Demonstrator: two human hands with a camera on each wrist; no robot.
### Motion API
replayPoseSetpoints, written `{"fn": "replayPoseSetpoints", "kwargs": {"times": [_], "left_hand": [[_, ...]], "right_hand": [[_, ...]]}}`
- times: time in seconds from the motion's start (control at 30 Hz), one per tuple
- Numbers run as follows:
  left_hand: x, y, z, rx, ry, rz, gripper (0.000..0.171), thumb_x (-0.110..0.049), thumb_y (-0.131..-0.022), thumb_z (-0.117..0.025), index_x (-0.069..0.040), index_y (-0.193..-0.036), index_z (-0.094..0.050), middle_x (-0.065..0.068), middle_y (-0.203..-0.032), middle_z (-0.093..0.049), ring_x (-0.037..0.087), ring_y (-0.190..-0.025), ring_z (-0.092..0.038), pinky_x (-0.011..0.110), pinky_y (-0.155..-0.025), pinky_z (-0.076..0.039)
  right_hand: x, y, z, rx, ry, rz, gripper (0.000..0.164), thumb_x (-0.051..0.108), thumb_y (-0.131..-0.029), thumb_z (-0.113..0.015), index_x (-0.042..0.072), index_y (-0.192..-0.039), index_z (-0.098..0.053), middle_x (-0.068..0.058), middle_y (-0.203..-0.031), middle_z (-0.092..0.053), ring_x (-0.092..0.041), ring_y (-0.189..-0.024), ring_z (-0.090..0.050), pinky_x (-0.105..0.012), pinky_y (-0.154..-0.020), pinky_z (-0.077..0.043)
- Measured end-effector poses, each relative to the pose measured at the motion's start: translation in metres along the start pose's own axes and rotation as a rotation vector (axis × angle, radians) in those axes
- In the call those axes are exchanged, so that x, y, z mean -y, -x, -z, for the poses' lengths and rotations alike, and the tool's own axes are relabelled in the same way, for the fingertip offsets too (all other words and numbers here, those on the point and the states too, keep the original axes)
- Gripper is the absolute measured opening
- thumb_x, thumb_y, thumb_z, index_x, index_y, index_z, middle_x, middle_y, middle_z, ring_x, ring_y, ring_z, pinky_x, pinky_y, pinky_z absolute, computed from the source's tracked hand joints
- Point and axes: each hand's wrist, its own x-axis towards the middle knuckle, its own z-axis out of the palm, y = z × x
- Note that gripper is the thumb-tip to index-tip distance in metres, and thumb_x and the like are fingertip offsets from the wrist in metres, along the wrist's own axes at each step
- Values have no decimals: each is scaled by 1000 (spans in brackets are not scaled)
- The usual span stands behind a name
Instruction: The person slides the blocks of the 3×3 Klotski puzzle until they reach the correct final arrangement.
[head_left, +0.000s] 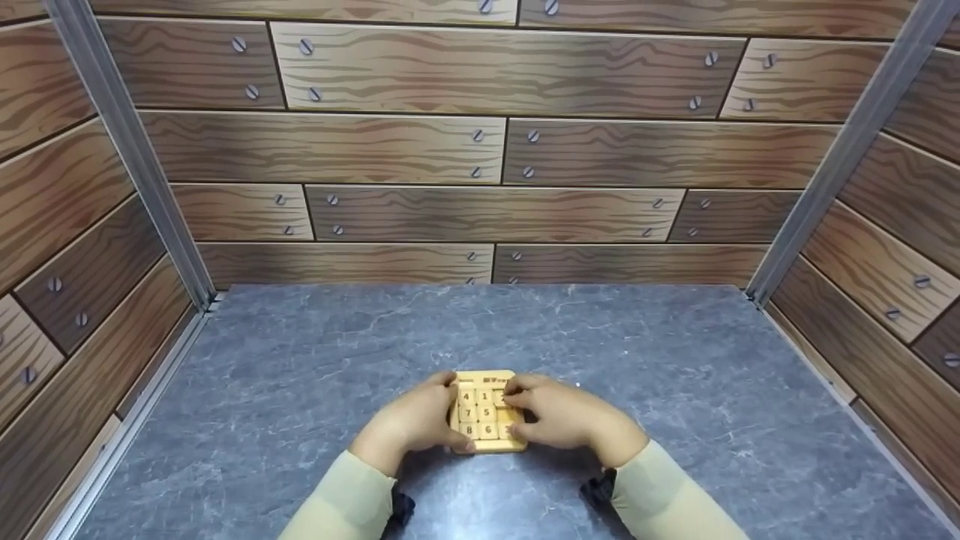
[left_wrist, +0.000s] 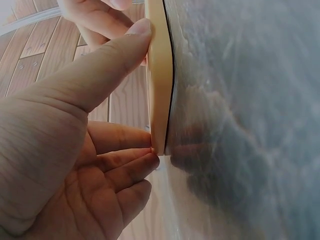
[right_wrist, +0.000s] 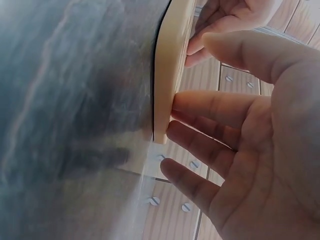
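Note:
A yellow sliding number puzzle (head_left: 496, 445) lies flat on the table, its numbered tiles facing up. The visible rows read 4, 1, 2, then 7, 5 and a tile-free slot at the right, then 8, 6, 3. My left hand (head_left: 409, 421) grips the frame's left side, thumb at the near corner and fingers at the far one. At the right side, my right hand (head_left: 568, 414) touches the top right tile with its fingertips, partly covering the 2. Its thumb is by the 3 tile, held apart from the fingers in the right wrist view.
The grey marbled table (head_left: 315, 352) spreads around the puzzle. Wood-patterned panels (head_left: 450, 150) rise at the back and both sides, with metal posts (head_left: 135, 150) in the corners.

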Motion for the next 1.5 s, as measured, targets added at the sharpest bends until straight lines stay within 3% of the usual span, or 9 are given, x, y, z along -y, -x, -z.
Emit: {"fn": "replayPoseSetpoints", "kwargs": {"times": [0.37,0.57,0.93,1.1,1.27,1.5], "left_hand": [[2,4,0,-5,20,3,92,-38,-81,-102,7,-152,-65,25,-179,-43,47,-163,-48,59,-138,-41],[5,5,-2,-6,16,-13,81,-37,-81,-102,5,-144,-72,27,-178,-44,49,-160,-51,60,-136,-44],[6,4,-7,-8,17,-13,86,-37,-80,-103,6,-147,-70,27,-178,-44,50,-159,-52,61,-135,-43],[4,2,-4,-16,13,-13,87,-37,-81,-102,6,-149,-69,26,-178,-44,49,-159,-52,60,-135,-44],[3,2,-1,-25,-6,-27,89,-37,-82,-102,6,-151,-67,27,-178,-44,49,-160,-52,60,-136,-43],[2,1,-1,-13,10,-31,90,-36,-82,-102,7,-152,-65,27,-178,-43,50,-161,-50,61,-136,-42]], "right_hand": [[2,-1,0,-25,5,102,36,33,-104,-76,5,-124,-86,-3,-131,-73,-23,-120,-72,-50,-114,-61],[2,-1,-2,-26,-10,105,30,34,-103,-78,8,-113,-89,4,-121,-74,-14,-110,-70,-44,-105,-63],[-1,-4,-8,-66,13,80,24,33,-105,-74,12,-108,-87,1,-126,-76,-19,-109,-74,-48,-106,-64],[-1,-5,-8,-90,18,52,34,37,-106,-74,13,-130,-81,-3,-143,-68,-25,-120,-73,-52,-110,-64],[1,-6,-10,-55,21,26,64,47,-105,-73,16,-161,-64,-6,-170,-57,-39,-154,-58,-66,-129,-49],[1,-4,-14,18,17,11,81,60,-103,-70,21,-171,-52,4,-183,-44,-38,-168,-40,-70,-134,-40]]}}
